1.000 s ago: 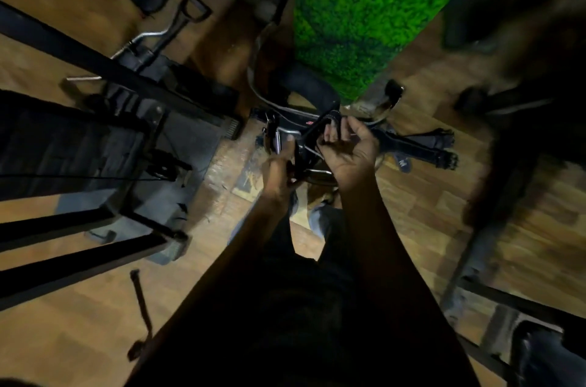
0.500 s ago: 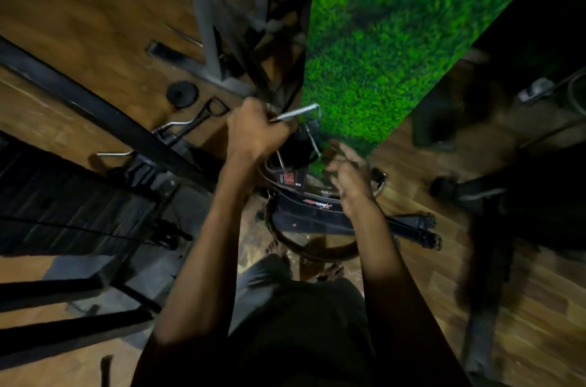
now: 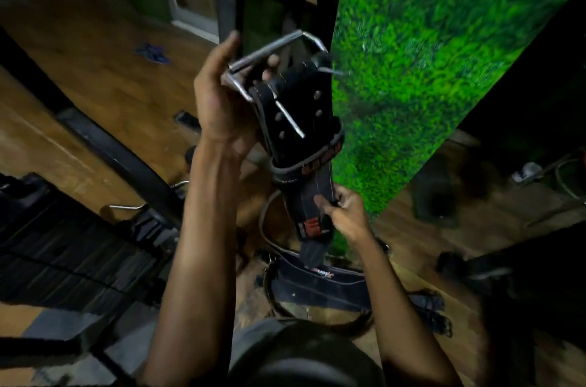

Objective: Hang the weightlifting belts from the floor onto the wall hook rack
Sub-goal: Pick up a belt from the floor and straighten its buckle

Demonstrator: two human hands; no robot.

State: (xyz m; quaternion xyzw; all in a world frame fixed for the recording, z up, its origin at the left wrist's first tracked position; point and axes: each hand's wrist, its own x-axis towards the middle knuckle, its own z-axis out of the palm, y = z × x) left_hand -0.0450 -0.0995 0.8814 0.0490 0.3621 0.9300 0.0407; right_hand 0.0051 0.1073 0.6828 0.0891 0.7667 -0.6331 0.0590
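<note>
Up front, my left hand (image 3: 222,95) curls its grip round the buckle (image 3: 279,54) while my right hand (image 3: 345,215) pinches the belt (image 3: 301,120) lower down; it hangs lengthwise, buckle up, above the floor (image 3: 95,76).

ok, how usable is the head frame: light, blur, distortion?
Head view: dim overall, the right side nearly black; motion blur smears the grass wall and floor; wide-angle bending at the edges; the buckle catches light, and the belt in the left hand reads clearly.
</note>
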